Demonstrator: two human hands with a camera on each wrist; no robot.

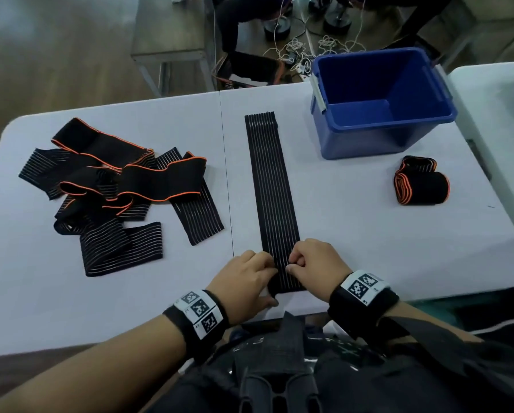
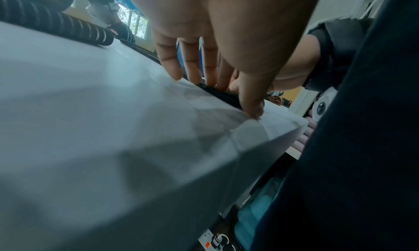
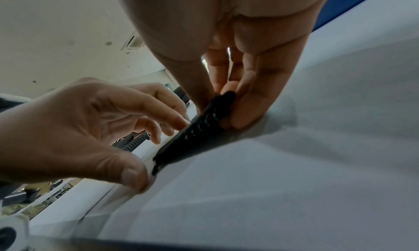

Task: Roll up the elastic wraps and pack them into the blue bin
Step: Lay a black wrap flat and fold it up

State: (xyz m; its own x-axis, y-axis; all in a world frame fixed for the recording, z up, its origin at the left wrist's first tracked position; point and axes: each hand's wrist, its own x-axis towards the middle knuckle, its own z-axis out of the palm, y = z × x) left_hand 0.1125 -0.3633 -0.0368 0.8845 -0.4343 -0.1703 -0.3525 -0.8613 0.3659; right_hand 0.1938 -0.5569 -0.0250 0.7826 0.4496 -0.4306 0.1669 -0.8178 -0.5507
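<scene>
My left hand (image 1: 243, 281) and right hand (image 1: 315, 268) pinch the near end of the striped wrap (image 1: 275, 186); it runs straight away from me along the table (image 1: 354, 228) toward the blue bin (image 1: 381, 126), equally near both hands

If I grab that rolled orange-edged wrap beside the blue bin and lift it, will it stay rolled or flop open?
The rolled wrap looks loosely wound, its orange-edged layers gapped at the end, so it may well spring open unless squeezed. It is soft fabric, probably light and unbreakable. Lying on its side near the blue bin, it would likely roll if nudged.
</scene>
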